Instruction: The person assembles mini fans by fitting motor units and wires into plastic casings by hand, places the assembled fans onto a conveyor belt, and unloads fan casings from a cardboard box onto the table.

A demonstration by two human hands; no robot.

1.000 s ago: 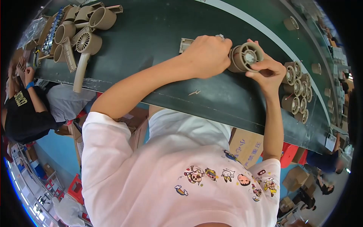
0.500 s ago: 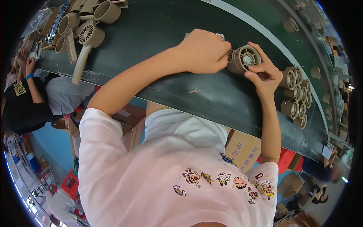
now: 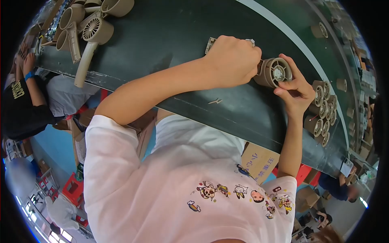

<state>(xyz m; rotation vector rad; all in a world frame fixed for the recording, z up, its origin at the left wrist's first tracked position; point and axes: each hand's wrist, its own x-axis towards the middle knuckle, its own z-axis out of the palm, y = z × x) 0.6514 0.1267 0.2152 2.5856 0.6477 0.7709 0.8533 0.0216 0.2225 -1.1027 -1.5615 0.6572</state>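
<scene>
Fan housing: the beige cylinder (image 3: 265, 75) is up off the dark worktop (image 3: 162, 44), between the two hands; its long axis runs roughly left to right, with the spoked face (image 3: 278, 73) turned right and up to the view.
Right hand: the right hand (image 3: 300, 92) is at the spoked end of the fan housing, pinching its rim between the thumb below and fingers round the far side.
Left hand: the left hand (image 3: 233, 62) is at the other end of the fan housing, touching or just beside it, back upward, fingers curled closed. It seems to grip a beige part (image 3: 209, 45), whose end pokes out past the knuckles; the grip itself is hidden.
Nearer hand: both are close in, the right plainly in contact with the fan housing.
Small pieces: thin beige slivers (image 3: 215, 101) lie on the worktop, nearer the body than the fan housing and to its left.
Grouped cylinders: similar cylinders (image 3: 320, 107) stand close together to the right of the fan housing.
Handled shells: beige shells with handles (image 3: 103, 33) are heaped well to its left.
Open box: a cardboard box (image 3: 48, 43), beyond those shells from the fan housing, holds rows of small blue-and-silver components (image 3: 56, 27).
Carton: a marked carton (image 3: 259, 160) sits below the worktop edge, bodyward of the fan housing; its contents are hidden.
Co-worker: another person's hands (image 3: 28, 62) are far left of it.
</scene>
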